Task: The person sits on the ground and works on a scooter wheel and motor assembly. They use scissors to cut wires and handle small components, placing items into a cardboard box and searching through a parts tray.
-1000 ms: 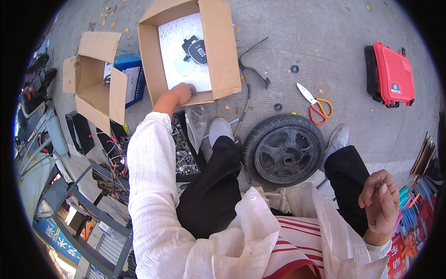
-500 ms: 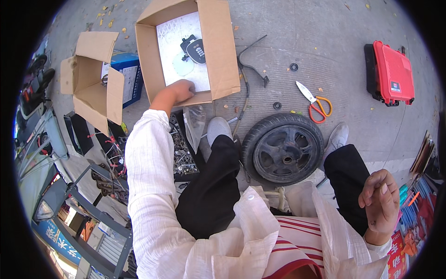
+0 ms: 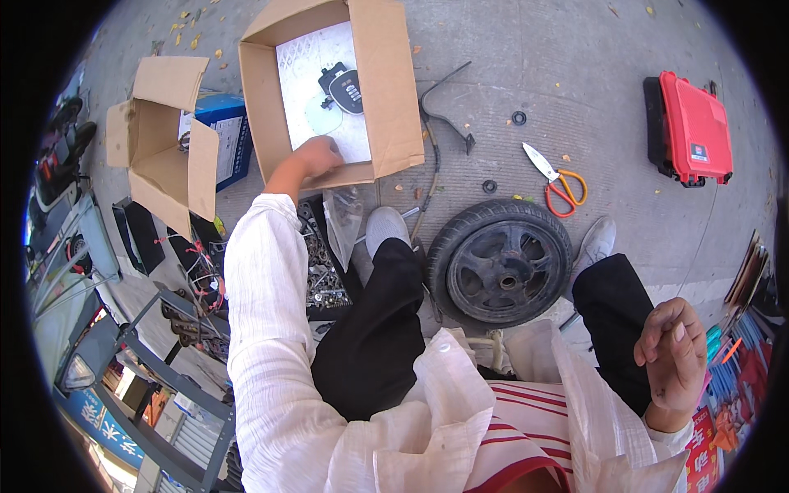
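Note:
My left hand (image 3: 318, 158) reaches over the near edge of a large open cardboard box (image 3: 395, 90). Its fingers are curled down inside the near wall; what they hold, if anything, is hidden. Beyond it in the box lie a black display unit (image 3: 347, 90) and a white sheet (image 3: 297, 62). My right hand (image 3: 675, 357) is raised by my right knee, palm turned up, fingers loosely bent and nothing in it. Between my feet rests a black wheel with a tire (image 3: 485, 279).
Scissors (image 3: 561, 187) with orange handles and black rings (image 3: 519, 118) lie ahead. A bent metal rod (image 3: 448, 122) is beside the box. A red case (image 3: 694, 131) sits far right. A smaller open box (image 3: 164, 148) stands left, and a tray of loose hardware (image 3: 325, 283) is by my left foot.
Only a very slight shift of the whole view shows. Both hands keep nearly the same place and pose.

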Available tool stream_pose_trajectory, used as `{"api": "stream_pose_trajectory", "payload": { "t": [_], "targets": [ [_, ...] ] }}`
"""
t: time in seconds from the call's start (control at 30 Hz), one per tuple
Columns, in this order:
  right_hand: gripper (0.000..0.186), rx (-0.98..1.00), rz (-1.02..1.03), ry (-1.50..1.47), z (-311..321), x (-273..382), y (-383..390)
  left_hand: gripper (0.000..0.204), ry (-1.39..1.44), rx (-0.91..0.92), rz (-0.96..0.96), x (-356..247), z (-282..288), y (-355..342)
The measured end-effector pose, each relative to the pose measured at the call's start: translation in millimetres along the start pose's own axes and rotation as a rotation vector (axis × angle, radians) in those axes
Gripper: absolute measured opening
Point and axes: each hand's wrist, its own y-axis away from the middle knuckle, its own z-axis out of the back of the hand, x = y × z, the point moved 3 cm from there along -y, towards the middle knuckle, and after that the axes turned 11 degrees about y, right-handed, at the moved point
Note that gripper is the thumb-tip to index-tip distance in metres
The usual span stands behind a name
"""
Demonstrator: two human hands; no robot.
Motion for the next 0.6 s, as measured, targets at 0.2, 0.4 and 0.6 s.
{"api": "stream_pose_trajectory", "payload": {
  "t": [0.2, 0.4, 0.6],
  "targets": [
    [0.036, -0.001, -0.005, 0.012, -0.7, 0.3, -0.6, 0.024, 0.238, -0.372, -0.234, 27.6, -2.5, -6.0],
    [0.035, -0.005, -0.007, 0.033, -2.7, 1.1, -2.4, 0.02, 0.137, -0.521, -0.321, 16.7, -3.6, 0.6],
    [0.035, 0.001, -0.017, 0.02, -2.7, 0.1, -2.8, 0.016, -0.018, -0.601, -0.284, 1.6, -7.8, 5.8]
  ]
}}
